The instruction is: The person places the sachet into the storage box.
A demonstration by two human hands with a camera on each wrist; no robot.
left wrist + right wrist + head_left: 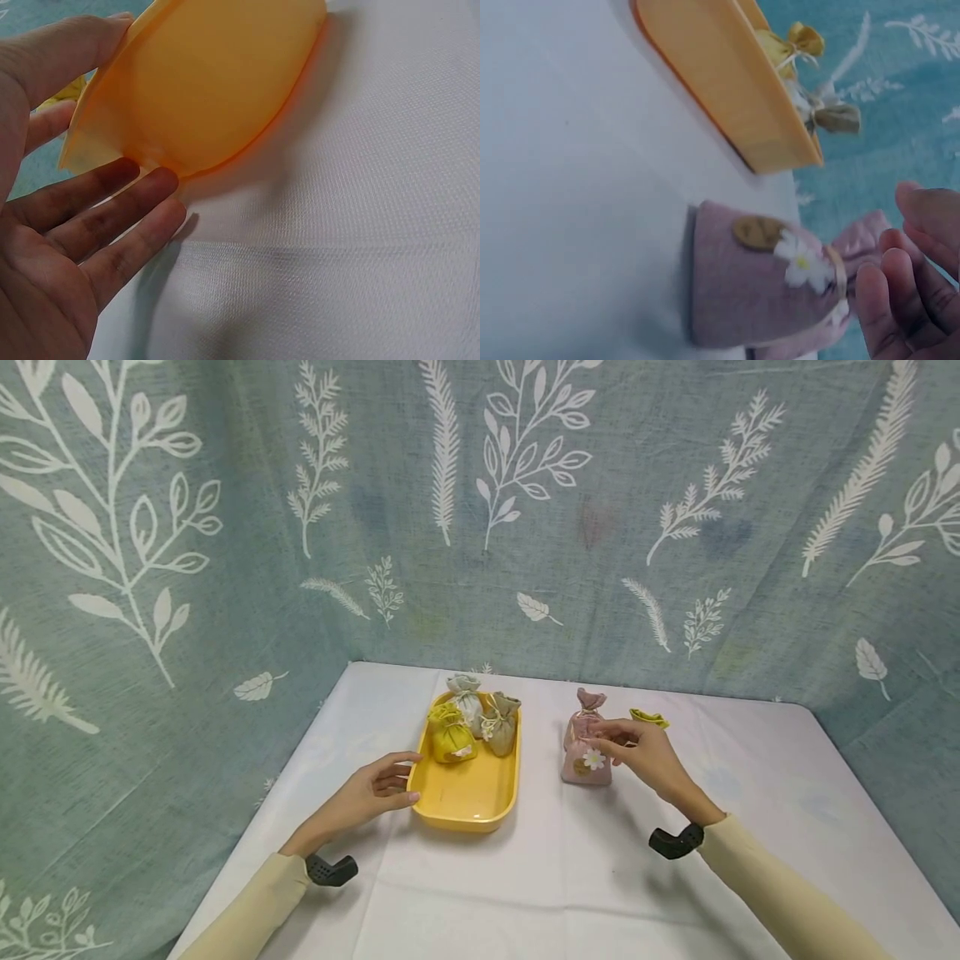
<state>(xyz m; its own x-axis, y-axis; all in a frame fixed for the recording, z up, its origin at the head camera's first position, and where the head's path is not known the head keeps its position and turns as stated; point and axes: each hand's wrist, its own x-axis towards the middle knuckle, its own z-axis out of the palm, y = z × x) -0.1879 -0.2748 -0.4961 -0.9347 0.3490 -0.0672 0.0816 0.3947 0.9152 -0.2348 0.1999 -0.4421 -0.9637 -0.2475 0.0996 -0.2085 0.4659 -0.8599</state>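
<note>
In the head view, my left hand (375, 789) rests against the left side of a yellow tray (468, 820), its thumb and fingers touching the rim and outer wall with the fingers loosely extended. Three small drawstring pouches lie in the tray's far part: a yellow one (452, 739), a whitish one (468, 703) and a grey-brown one (501, 727). My right hand (645, 760) is at the neck of a pink pouch (757, 285) with a white flower, fingers slightly bent beside its gathered top. Another pink pouch (591, 700) stands right behind it.
Behind my right hand, a yellow-green pouch top (649, 718) shows, the rest hidden. A white cloth (480, 885) covers the table. Green leaf-patterned fabric (480, 602) hangs at the back and sides.
</note>
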